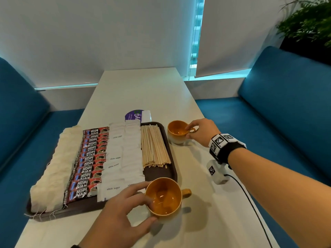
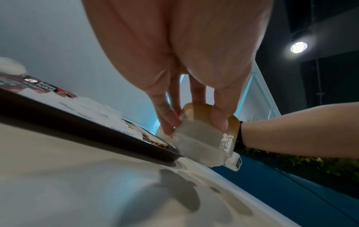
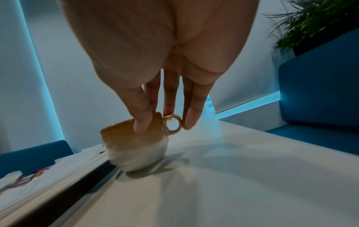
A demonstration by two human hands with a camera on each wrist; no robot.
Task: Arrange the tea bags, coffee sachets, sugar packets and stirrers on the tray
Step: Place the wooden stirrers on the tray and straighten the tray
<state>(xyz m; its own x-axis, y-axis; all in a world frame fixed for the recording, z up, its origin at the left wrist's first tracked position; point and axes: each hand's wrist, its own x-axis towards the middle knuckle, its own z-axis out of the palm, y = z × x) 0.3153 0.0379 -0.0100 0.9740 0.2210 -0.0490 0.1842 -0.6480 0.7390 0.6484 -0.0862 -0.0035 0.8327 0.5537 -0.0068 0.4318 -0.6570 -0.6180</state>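
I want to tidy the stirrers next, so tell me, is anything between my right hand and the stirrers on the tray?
Yes. The right hand grips the far cup, which stands on the table just off the tray edge, between that hand and the stirrers. Nothing lies on the stirrers themselves.

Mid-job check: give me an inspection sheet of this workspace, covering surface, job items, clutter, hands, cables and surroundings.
Surface: white table, far half bare.
Job's things: dark tray holds, left to right, tea bags, coffee sachets, sugar packets and stirrers, each in its own column.
Clutter: near cup and far cup, both empty, on the table right of the tray; purple card beyond the tray.
Hands: left hand grips the near cup's rim; right hand holds the far cup at its handle.
Cables: black cable runs from the right wrist camera.
Surroundings: blue benches, window blinds, plant.
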